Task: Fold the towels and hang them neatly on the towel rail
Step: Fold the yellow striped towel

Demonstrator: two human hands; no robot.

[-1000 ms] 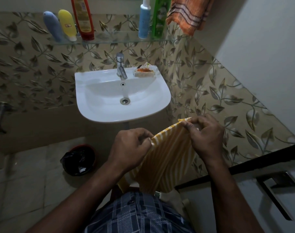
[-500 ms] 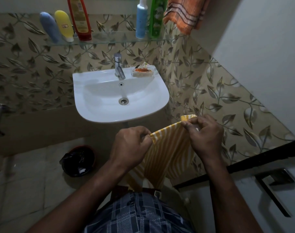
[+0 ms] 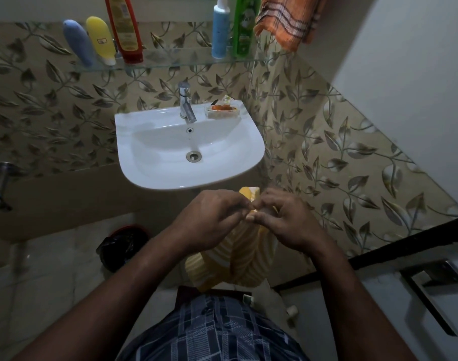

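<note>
A yellow and white striped towel (image 3: 238, 259) hangs in front of me, below the sink. My left hand (image 3: 209, 220) and my right hand (image 3: 285, 220) meet at its top edge, and both pinch the cloth there. One yellow corner (image 3: 248, 192) sticks up between the hands. The rest of the towel droops in folds down to my waist. An orange striped towel (image 3: 285, 19) hangs high on the right wall; what it hangs from is out of view.
A white sink (image 3: 149, 175) with a tap (image 3: 186, 102) and a soap dish (image 3: 222, 110) is straight ahead. A glass shelf (image 3: 170, 62) above carries several bottles. A black-lined bin (image 3: 123, 246) stands on the floor at left. A door with a handle (image 3: 431, 285) is at right.
My hands have come together, bringing the two top corners of the yellow towel to one point. The cloth, stretched flat between them before, now hangs doubled and narrower.
</note>
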